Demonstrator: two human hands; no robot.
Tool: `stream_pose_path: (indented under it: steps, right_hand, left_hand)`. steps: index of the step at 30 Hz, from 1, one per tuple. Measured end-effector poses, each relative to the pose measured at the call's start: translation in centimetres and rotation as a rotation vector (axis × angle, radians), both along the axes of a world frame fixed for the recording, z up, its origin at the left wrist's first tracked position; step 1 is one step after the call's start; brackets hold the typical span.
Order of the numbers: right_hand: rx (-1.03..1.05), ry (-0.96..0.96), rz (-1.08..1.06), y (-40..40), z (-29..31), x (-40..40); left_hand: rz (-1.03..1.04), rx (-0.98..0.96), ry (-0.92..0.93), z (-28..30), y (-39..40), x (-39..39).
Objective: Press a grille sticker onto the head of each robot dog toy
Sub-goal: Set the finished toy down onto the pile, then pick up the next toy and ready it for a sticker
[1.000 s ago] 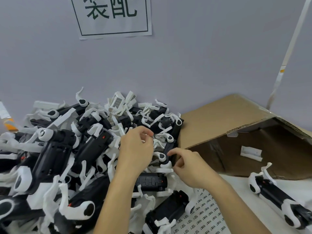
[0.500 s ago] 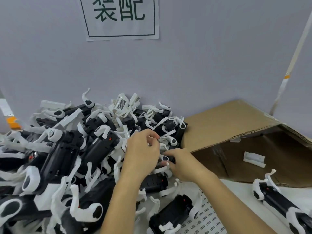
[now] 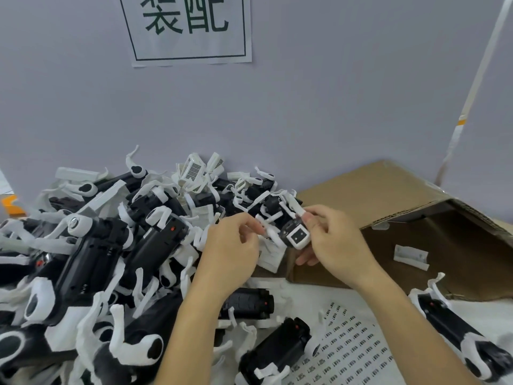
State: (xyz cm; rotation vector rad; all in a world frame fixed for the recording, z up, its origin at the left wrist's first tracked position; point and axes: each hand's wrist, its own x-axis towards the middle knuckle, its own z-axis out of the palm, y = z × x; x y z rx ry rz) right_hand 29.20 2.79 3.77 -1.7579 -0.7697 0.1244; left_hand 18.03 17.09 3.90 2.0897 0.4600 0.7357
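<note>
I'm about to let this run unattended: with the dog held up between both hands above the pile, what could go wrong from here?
1. The held robot dog toy hangs over the pile, pinched by the right hand at its head; a slip could lose it among unfinished ones.
2. The left hand grips a thin white leg, which might bend or snap.
3. The sticker sheet lies partly under a loose toy; peeling may be awkward.

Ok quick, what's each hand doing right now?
Left hand: fingers pinching a white leg of the robot dog toy.
Right hand: gripping the same toy at its head.
</note>
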Motion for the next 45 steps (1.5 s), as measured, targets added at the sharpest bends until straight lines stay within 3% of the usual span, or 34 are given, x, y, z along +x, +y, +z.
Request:
stream_pose_path:
  steps: [6, 11, 14, 16, 21, 25, 31, 45]
  right_hand:
    - [0.307, 0.429, 0.046, -1.9, 1.0, -0.1]
    - [0.398, 0.591, 0.09, -1.9, 1.6, -0.4]
    - [0.487, 0.659, 0.15, -1.7, 2.0, -0.8]
    - [0.503, 0.602, 0.174, -1.6, 1.9, -0.9]
    - [0.182, 0.11, -0.022, -2.0, 1.1, -0.6]
    - [0.019, -0.046, 0.028, -1.6, 1.0, -1.2]
    - [0.053, -0.021, 0.186, -1.4, 1.3, -2.0]
    - [-0.018, -0.15, 0.106, -1.4, 0.8, -2.0]
  left_hand:
    - [-0.098, 0.119, 0.056, -0.1, -0.8, 0.0]
    - [-0.286, 0.211, -0.073, 0.5, -2.4, 0.4]
    - [-0.23, 0.135, -0.087, 0.3, -3.0, 1.0]
    - [-0.21, 0.005, -0.165, 0.2, -3.3, 1.3]
    - [-0.231, -0.547, -0.337, 0.3, -3.3, 1.4]
    - [-0.227, -0.777, -0.382, 0.6, -3.1, 1.4]
    - [-0.205, -0.786, -0.392, 0.6, -2.9, 1.3]
    - [-0.205, -0.767, -0.367, 0.5, -2.9, 1.4]
